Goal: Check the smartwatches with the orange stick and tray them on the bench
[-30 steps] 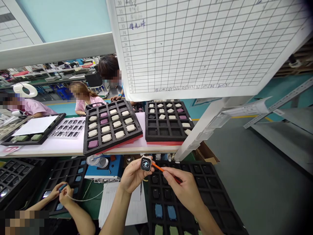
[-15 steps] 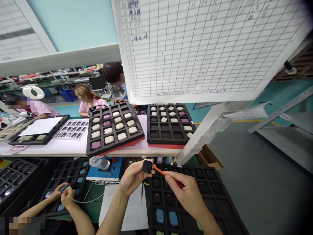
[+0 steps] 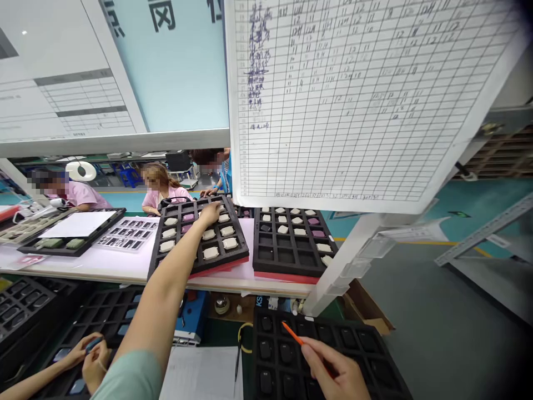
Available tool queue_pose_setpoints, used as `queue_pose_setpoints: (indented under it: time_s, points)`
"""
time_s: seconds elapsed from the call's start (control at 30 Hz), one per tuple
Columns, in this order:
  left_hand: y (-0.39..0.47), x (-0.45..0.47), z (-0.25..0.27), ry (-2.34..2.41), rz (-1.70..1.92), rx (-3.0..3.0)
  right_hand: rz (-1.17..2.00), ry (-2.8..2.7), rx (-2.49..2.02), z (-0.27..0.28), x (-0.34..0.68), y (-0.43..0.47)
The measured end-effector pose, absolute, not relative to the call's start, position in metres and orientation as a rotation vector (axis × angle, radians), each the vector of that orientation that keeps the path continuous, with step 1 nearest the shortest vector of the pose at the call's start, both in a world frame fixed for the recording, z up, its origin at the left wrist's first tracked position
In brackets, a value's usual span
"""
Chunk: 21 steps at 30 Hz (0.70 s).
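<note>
Since a second ago my left hand [image 3: 210, 211] has let go of the little watch it held up close and now stretches out to the black foam tray [image 3: 199, 236] on the white shelf, fingers curled over a back-row pocket; can't tell if it's gripping anything. Nearer me, my right hand [image 3: 333, 369] pinches the orange stick [image 3: 292, 333] above the lower tray [image 3: 316, 355] of dark watches. Bottom left, a co-worker's hands [image 3: 89, 355] work on a blue piece. Farther back hangs the tally sheet [image 3: 353, 94].
</note>
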<state>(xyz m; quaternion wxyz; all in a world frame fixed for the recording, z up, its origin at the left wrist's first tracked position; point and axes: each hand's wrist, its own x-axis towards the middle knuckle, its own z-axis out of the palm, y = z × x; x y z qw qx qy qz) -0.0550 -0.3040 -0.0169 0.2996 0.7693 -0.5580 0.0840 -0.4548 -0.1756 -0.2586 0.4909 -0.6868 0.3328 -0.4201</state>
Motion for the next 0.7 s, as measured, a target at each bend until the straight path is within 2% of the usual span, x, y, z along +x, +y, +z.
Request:
queue_pose_setpoints:
  time_s: [0.2, 0.37, 0.43, 0.7]
  points:
    - [-0.295, -0.093, -0.045, -1.601, 0.296, 2.006, -0.970, 0.906, -1.568, -0.263, -0.473, -0.180]
    - [-0.285, -0.185, -0.108, -2.537, 0.485, 1.877, -1.051, 0.894, -1.555, -0.243, -0.463, -0.178]
    - [-0.287, -0.207, -0.127, -2.705, 0.465, 1.956, -1.097, 0.898, -1.575, -0.237, -0.460, -0.176]
    - [-0.303, -0.199, -0.102, -2.612, 0.452, 2.008, -1.039, 0.901, -1.520, -0.246, -0.474, -0.166]
